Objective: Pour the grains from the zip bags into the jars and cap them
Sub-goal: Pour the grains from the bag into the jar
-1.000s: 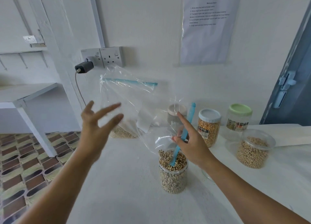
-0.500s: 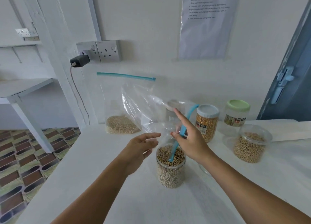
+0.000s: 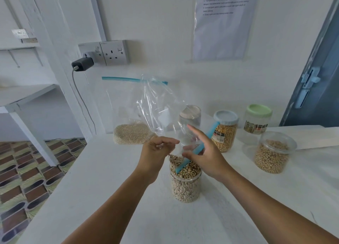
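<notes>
Right hand [image 3: 205, 155] pinching blue zip strip of emptied zip bag [image 3: 157, 106] at mouth of open bean jar [image 3: 185, 181]; left hand [image 3: 156, 152] curled on bag's film just left of that jar. Beans heaped to jar's rim, no cap on. Likely fault: dragging zip strip out flicks top beans onto white table [image 3: 102, 188].

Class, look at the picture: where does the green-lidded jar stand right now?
In the head view, the green-lidded jar stands at the back right of the table near the wall, just right of the corn jar.
</notes>
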`<state>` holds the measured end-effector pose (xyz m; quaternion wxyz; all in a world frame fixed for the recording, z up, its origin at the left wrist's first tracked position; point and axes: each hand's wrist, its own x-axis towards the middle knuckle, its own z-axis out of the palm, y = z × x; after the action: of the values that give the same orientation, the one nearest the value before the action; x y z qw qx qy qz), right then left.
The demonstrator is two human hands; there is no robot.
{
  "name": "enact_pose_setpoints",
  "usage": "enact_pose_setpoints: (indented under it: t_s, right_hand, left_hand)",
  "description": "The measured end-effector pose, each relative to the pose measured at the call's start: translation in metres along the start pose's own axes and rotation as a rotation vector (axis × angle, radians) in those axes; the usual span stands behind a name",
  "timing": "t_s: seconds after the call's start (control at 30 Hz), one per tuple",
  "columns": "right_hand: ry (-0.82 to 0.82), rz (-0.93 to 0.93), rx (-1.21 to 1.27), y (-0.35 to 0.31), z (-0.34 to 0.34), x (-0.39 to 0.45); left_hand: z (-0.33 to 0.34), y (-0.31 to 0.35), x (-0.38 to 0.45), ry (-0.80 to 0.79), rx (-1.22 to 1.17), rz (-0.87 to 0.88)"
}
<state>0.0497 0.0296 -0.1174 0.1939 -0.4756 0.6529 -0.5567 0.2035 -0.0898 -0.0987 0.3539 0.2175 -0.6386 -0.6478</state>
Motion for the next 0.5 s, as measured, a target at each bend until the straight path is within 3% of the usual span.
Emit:
enact_pose_setpoints:
  t_s: [0.3,0.5]
  right_hand:
    - [0.068,-0.005,-0.025,0.0044,0.0009,-0.0004]
    - [0.049,0.036,-0.029,0.0020,0.0022,-0.0009]
  left_hand:
    - [-0.0066,0.0044,-0.0053,-0.170,0.106,-0.009]
    - [-0.0046,0.0045,-0.0039,-0.073,0.509,0.115]
